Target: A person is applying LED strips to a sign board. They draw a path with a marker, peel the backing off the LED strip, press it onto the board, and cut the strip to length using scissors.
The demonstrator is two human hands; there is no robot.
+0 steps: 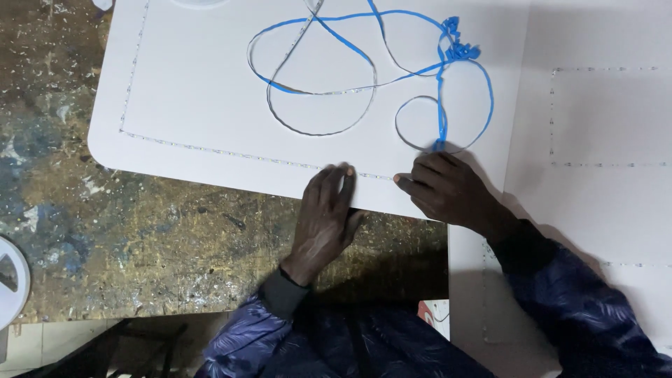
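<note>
Left hand lies flat, fingers extended, pressing the LED strip along the white panel near its lower edge; right hand (fingers curled, partly closed) presses the same strip beside the blue backing tape, gripping nothing visibly.

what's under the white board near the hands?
The white board lies on a paint-splattered worktable and overhangs another white panel at right. The left hand and right hand press its near edge. What lies beneath the board's middle is covered.
</note>
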